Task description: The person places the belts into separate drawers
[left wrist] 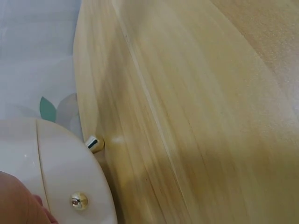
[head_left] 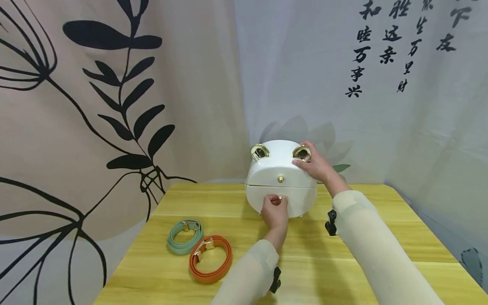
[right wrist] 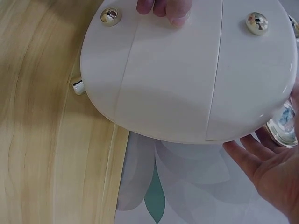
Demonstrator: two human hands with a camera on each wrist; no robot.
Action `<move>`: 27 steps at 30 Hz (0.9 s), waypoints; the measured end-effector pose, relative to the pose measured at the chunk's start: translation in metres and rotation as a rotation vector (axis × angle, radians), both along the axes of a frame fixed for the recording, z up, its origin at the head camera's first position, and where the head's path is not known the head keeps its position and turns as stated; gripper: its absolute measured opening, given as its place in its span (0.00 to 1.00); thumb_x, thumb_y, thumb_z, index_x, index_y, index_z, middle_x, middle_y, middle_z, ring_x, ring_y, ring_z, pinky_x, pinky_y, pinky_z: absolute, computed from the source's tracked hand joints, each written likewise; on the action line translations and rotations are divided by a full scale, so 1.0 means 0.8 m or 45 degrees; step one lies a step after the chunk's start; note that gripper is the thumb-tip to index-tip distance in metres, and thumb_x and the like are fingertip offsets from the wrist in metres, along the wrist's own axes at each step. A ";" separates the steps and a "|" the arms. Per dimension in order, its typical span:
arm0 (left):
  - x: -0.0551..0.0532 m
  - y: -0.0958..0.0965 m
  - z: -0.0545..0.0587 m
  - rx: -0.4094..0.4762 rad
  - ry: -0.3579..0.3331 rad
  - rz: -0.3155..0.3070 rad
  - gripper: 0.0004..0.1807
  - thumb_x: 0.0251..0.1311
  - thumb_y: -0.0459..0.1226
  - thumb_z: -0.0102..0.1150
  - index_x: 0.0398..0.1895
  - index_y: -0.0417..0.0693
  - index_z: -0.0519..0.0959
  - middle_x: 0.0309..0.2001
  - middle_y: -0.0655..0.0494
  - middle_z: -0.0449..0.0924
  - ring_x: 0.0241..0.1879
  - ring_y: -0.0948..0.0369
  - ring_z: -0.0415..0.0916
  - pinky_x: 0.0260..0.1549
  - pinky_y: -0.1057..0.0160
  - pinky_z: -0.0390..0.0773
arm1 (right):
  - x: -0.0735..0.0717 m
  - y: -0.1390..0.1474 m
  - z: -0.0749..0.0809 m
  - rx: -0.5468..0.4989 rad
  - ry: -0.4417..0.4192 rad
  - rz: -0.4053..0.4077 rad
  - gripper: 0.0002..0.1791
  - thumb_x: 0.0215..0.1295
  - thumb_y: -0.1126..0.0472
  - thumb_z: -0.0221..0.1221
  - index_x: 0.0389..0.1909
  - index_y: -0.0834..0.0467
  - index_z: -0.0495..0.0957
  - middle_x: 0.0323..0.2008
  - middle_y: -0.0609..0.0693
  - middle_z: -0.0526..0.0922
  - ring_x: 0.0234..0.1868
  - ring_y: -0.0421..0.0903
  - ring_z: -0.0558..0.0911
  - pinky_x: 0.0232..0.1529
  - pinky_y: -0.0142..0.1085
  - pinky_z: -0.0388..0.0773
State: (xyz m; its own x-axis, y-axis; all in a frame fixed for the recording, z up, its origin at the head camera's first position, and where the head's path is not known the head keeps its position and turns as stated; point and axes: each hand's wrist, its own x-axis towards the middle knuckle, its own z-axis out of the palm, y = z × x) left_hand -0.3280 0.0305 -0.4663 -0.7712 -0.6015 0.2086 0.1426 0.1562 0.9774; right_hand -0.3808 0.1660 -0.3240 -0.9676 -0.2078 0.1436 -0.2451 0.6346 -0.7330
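A glossy white rounded jewelry box [head_left: 263, 176] stands on short gold feet towards the back of the table. It has gold knobs down its front and two gold-rimmed, eye-like pieces on top. My left hand [head_left: 276, 212] pinches the middle knob with thumb and fingertips; in the right wrist view those fingers [right wrist: 174, 9] nearly cover it. A lower knob [left wrist: 79, 201] shows in the left wrist view. At the upper right, my right hand [head_left: 317, 166] holds the box beside the right eye-like piece [head_left: 302, 153], thumb in front and fingers along its side.
A coiled green belt [head_left: 172, 240] and a coiled orange belt [head_left: 225, 262], both with gold buckles, lie at the left of the wooden table [head_left: 152, 275]. A printed curtain [head_left: 206, 106] hangs right behind the table's back edge.
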 end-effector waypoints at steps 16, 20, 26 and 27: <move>0.012 0.002 0.001 -0.002 -0.006 -0.024 0.12 0.45 0.33 0.75 0.28 0.48 0.78 0.23 0.61 0.78 0.24 0.66 0.74 0.27 0.61 0.76 | 0.002 0.006 -0.002 -0.021 0.008 0.010 0.42 0.73 0.49 0.56 0.77 0.51 0.41 0.66 0.73 0.61 0.64 0.70 0.65 0.61 0.62 0.63; 0.011 0.003 0.000 -0.012 0.002 -0.020 0.11 0.45 0.33 0.75 0.28 0.48 0.78 0.23 0.61 0.79 0.24 0.66 0.74 0.27 0.61 0.76 | 0.000 0.009 -0.003 -0.024 0.009 0.011 0.42 0.73 0.48 0.56 0.77 0.50 0.41 0.67 0.72 0.61 0.64 0.70 0.65 0.61 0.62 0.62; 0.010 0.000 -0.003 -0.004 0.015 -0.020 0.12 0.45 0.34 0.75 0.28 0.48 0.78 0.23 0.62 0.79 0.25 0.66 0.74 0.27 0.63 0.76 | -0.002 0.006 -0.003 -0.018 0.011 0.016 0.43 0.73 0.47 0.56 0.78 0.49 0.41 0.67 0.72 0.62 0.64 0.70 0.66 0.61 0.62 0.64; 0.010 0.000 -0.004 0.007 0.016 -0.030 0.12 0.45 0.34 0.75 0.28 0.48 0.78 0.23 0.62 0.78 0.25 0.66 0.74 0.27 0.64 0.77 | -0.003 0.006 -0.002 -0.016 0.009 0.019 0.43 0.73 0.47 0.56 0.78 0.49 0.41 0.68 0.72 0.61 0.64 0.70 0.65 0.61 0.62 0.63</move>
State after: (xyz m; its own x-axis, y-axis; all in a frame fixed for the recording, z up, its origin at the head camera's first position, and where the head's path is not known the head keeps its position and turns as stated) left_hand -0.3198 0.0304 -0.4691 -0.7825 -0.5842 0.2154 0.1587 0.1475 0.9763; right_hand -0.3828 0.1706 -0.3260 -0.9633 -0.2202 0.1532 -0.2596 0.6214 -0.7392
